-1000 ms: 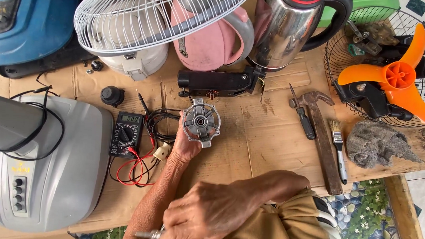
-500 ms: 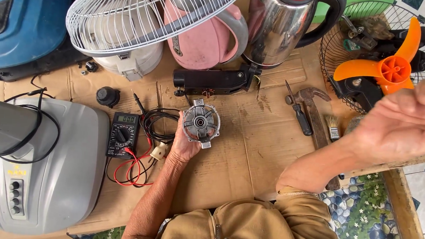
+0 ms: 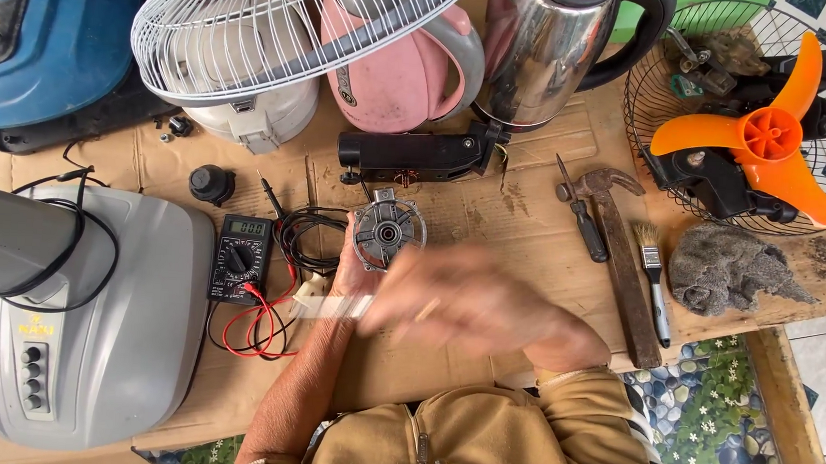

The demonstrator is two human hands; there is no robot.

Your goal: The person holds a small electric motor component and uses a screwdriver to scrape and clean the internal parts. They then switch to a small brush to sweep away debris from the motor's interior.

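Note:
My left hand (image 3: 347, 268) holds a round metal fan motor (image 3: 389, 232) upright over the cardboard-covered table (image 3: 520, 220), its shaft end facing me. My right hand (image 3: 471, 309) is blurred with motion just below and right of the motor. It is closed around a thin pale tool (image 3: 340, 305) that streaks out to the left, across my left wrist. The tool is too blurred to name. A black multimeter (image 3: 240, 259) with red and black leads lies just left of my left hand.
A grey fan base (image 3: 105, 336) fills the left. Behind are a white fan guard (image 3: 282, 19), a pink kettle (image 3: 405, 67), a steel kettle (image 3: 552, 48) and a black motor housing (image 3: 414, 153). To the right are a hammer (image 3: 620, 256), a screwdriver (image 3: 583, 225), a brush (image 3: 654, 278), a rag (image 3: 735, 269) and an orange fan blade (image 3: 763, 140).
My right hand rose from my lap out to the right, then swept back left to just below the motor. My left hand has kept the motor in place.

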